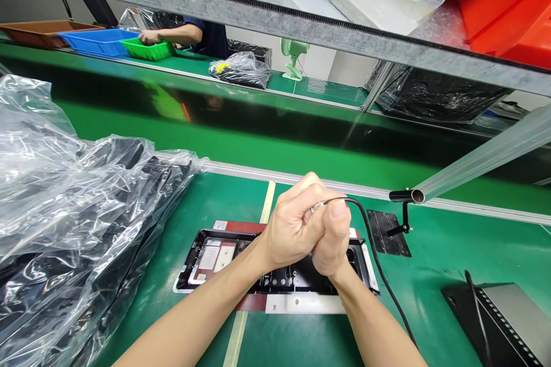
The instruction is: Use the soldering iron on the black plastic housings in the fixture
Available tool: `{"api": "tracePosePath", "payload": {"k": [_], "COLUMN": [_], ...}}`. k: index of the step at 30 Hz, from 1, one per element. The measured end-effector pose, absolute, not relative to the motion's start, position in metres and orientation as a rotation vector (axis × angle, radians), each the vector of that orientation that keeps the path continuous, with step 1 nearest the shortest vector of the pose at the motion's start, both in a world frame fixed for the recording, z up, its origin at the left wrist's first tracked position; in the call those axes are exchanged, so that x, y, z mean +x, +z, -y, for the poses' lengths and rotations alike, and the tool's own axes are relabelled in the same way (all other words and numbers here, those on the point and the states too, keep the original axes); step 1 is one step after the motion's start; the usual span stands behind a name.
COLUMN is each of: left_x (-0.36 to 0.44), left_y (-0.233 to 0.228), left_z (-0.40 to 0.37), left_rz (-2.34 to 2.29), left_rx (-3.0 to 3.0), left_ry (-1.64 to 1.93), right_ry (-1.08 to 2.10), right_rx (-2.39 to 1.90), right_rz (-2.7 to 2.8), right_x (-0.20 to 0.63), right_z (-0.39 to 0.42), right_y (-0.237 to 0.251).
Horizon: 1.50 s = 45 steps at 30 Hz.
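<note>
My left hand [297, 223] and my right hand [332, 241] are pressed together above the middle of a black plastic housing. Both have their fingers curled closed around the end of a black cable [371, 223]. A small metallic tip [317, 206] shows between the fingers; the rest of the end is hidden. From there the cable arches over my right thumb and runs down past my right forearm. Below, the open black housing [297, 284] lies in a dark red and white fixture [310, 304], partly covered by my hands and forearms.
Clear plastic bags with black parts [107, 212] fill the left side. At right stand a tube on a bracket [405, 198] and a black and grey panel [499, 315]. A metal shelf [258, 8] crosses overhead. Behind, a co-worker's hand [150, 37] reaches into a green bin [148, 51].
</note>
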State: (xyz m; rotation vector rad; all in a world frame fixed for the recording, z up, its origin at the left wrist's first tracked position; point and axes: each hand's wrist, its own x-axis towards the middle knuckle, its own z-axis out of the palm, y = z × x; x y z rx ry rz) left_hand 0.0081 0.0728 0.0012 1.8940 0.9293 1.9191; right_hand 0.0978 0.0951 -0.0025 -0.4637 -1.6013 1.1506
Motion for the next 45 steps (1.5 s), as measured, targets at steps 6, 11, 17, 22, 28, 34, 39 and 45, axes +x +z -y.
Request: {"api": "tracePosePath", "payload": {"k": [6,11,17,22,28,34,39,45], "left_x": [0.0078,0.0074,0.0077,0.0079,0.0081,0.0086,0.009,0.0088], "left_y": [-0.0009,-0.0026,-0.0015,0.0,0.0002,0.0001,-0.0002,-0.0011], "left_z": [-0.0724,-0.0729,-0.0712,-0.0721,-0.0722,-0.0718,-0.0723,-0.0721], "left_rz": [-0.939,-0.952,-0.948,-0.944,-0.958,-0.967,-0.967,-0.973], "left_rx": [1.865,1.876,1.877,1.89,1.901,1.897,1.893,1.897], "left_ry": [1.904,1.913,1.904,1.925,1.937,1.935,1.945,1.941], "right_ry": [1.19,1.175,1.175,1.149,1.165,1.176,1.191,1.18], "right_rx": [-0.472,-0.489,-0.434,-0.454,-0.443,-0.467,-0.476,-0.455], "right_rz": [1.578,1.601,1.615,1.639,1.632,1.642,1.631,1.617], "right_x": [0.0982,0.0986,0.0982,0.0977,0.0977,0.0977,0.0975,0.097], "right_z": [-0.095,-0.0946,-0.0943,-0.0947,-0.0946,-0.095,-0.0947,-0.0945], "right_y": [-0.0068,-0.0066,-0.0021,-0.0002,0.0017,0.0015,0.0013,-0.0001]}}
